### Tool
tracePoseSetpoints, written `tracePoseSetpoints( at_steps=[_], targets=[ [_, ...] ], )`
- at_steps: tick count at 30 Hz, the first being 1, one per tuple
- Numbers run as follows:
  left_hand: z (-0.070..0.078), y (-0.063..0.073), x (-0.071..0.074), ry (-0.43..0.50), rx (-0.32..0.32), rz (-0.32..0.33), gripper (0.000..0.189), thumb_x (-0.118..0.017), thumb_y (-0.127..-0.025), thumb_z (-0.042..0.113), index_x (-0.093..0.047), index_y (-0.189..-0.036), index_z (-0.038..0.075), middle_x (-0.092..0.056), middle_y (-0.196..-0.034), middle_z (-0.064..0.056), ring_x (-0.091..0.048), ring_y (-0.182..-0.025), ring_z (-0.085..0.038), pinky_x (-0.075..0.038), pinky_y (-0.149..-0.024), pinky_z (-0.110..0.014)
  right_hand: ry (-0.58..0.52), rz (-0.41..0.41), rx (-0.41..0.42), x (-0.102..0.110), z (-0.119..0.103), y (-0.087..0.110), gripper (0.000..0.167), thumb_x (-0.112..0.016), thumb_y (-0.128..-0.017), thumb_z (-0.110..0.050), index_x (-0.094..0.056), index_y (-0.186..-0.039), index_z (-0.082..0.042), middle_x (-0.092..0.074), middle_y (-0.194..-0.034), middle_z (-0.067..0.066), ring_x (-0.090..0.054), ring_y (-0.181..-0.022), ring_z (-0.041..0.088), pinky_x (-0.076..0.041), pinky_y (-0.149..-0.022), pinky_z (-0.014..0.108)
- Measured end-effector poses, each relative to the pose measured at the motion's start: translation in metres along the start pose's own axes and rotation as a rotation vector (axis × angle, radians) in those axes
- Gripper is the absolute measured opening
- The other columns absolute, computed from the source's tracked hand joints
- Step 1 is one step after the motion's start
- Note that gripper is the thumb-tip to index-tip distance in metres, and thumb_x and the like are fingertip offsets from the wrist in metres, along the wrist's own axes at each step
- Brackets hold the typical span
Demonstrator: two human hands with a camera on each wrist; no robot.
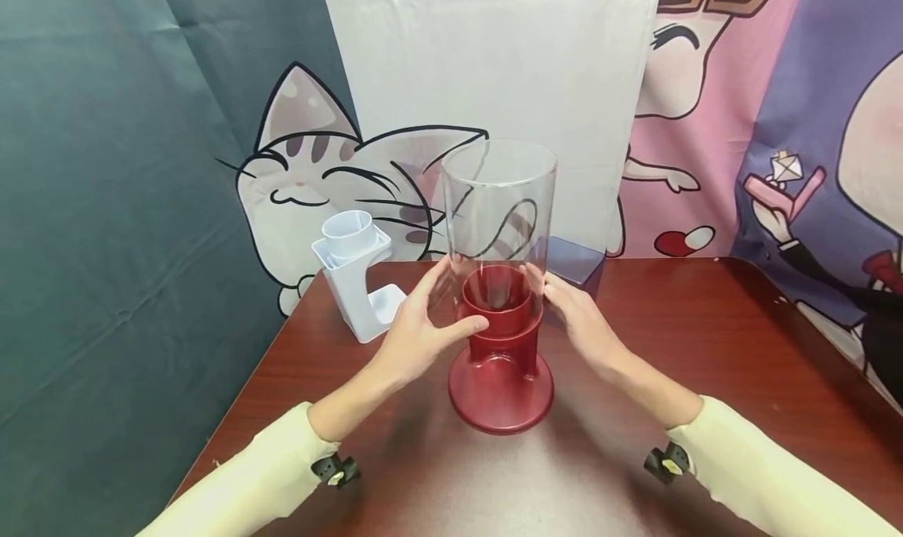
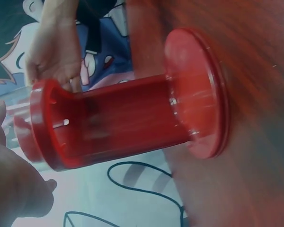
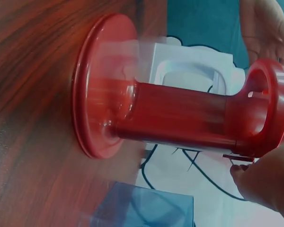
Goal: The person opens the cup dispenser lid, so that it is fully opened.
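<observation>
A red dispenser-like stand (image 1: 502,392) with a round base and a ring collar is upright at the table's middle. A tall clear cylinder (image 1: 499,200) rises from its collar around a red inner cup (image 1: 496,298). My left hand (image 1: 416,329) holds the cylinder's lower part from the left, thumb across the front. From the right, my right hand (image 1: 582,321) holds the same part, its fingers reaching partly behind. Both wrist views show the stand's red column (image 2: 128,118) lying sideways across the picture, with the clear tube mostly cut off.
On the left of the brown table (image 1: 705,341) stands a white holder (image 1: 356,286) with a round cup on top. A dark bluish box (image 1: 574,263) is behind my right hand. Printed cloth backdrops (image 1: 494,51) hang behind the table.
</observation>
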State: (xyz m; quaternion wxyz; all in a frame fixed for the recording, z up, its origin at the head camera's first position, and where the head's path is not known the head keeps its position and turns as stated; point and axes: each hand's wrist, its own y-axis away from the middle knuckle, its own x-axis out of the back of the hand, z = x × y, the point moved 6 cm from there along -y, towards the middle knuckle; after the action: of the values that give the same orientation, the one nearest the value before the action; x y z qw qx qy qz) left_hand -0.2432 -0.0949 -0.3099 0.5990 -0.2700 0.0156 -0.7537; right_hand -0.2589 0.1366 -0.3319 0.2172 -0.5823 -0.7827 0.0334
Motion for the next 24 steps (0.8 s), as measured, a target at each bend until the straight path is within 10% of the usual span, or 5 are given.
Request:
tracePoseSetpoints(
  at_steps=[10, 17, 24],
  targets=[
    [0.009, -0.012, -0.004, 0.072, -0.014, -0.101, 0.092, -0.086, -0.091, 0.028, -0.033, -0.167, 0.022, -0.047, -0.163, 0.008, -0.045, -0.149, -0.011, -0.041, -0.119, -0.038, -0.192, -0.045, 0.004, 0.003, 0.001, -0.012, 0.067, -0.032, -0.097, 0.004, -0.035, -0.164, -0.001, -0.040, -0.166, 0.013, -0.031, -0.157, 0.029, -0.022, -0.126, 0.062],
    [-0.007, -0.020, -0.005, 0.175, -0.063, -0.151, 0.088, -0.080, -0.097, 0.028, -0.030, -0.168, 0.016, -0.040, -0.168, 0.004, -0.038, -0.153, -0.012, -0.035, -0.123, -0.038, -0.209, -0.013, 0.155, 0.000, -0.021, -0.003, 0.061, -0.037, -0.105, 0.001, -0.033, -0.165, -0.001, -0.038, -0.167, 0.017, -0.034, -0.156, 0.027, -0.035, -0.122, 0.029],
    [-0.023, -0.032, -0.004, 0.282, -0.141, -0.215, 0.057, -0.040, -0.115, 0.029, -0.034, -0.164, 0.000, -0.042, -0.166, -0.015, -0.040, -0.154, -0.023, -0.031, -0.126, -0.042, -0.069, 0.037, 0.194, 0.000, -0.037, 0.006, 0.070, -0.061, -0.107, -0.009, -0.028, -0.169, -0.010, -0.037, -0.170, 0.002, -0.032, -0.158, 0.021, -0.033, -0.121, 0.026]
  ],
)
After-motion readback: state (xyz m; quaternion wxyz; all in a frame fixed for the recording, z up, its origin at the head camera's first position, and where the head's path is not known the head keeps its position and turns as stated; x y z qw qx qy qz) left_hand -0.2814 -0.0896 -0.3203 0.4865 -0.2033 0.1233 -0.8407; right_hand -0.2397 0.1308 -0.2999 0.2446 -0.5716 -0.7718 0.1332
